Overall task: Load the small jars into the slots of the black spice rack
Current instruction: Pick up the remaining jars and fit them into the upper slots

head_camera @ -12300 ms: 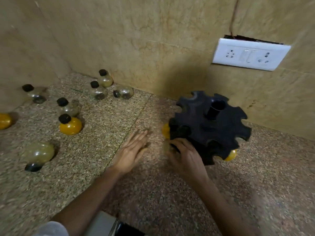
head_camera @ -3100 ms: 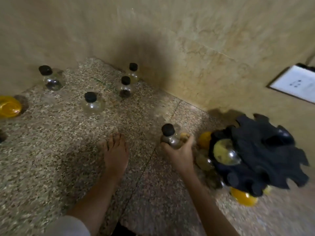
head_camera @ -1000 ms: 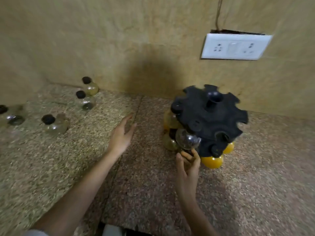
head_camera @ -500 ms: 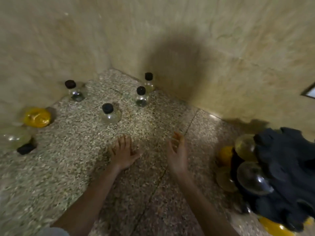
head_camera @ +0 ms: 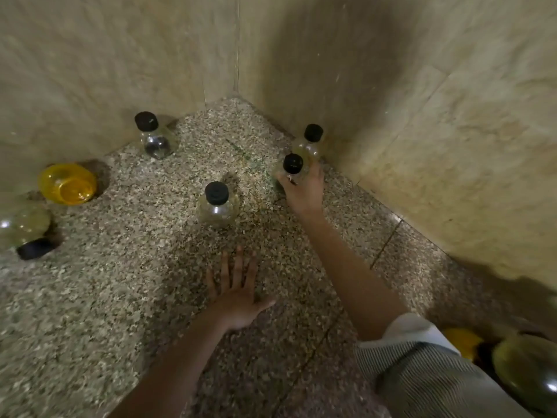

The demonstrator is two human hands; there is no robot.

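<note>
My right hand [head_camera: 304, 188] reaches into the far corner and wraps a small clear jar with a black cap [head_camera: 292, 165]. A second capped jar [head_camera: 310, 140] stands just behind it against the wall. Another upright jar [head_camera: 217, 206] is in the middle, and one with dark contents [head_camera: 153, 137] stands by the left wall. A yellow jar [head_camera: 67, 184] and a clear jar [head_camera: 25, 230] lie on their sides at the left. My left hand [head_camera: 238, 292] rests flat on the counter, fingers spread. The black rack is out of view except for jars at the bottom right corner [head_camera: 524, 366].
The speckled granite counter [head_camera: 120, 297] meets two beige tiled walls [head_camera: 422, 101] in a corner at the top. My striped right sleeve [head_camera: 422, 366] covers the lower right.
The view has swung left, away from the rack. My right hand has moved from the middle of the counter to the corner and closed around a capped jar. My left hand stays flat.
</note>
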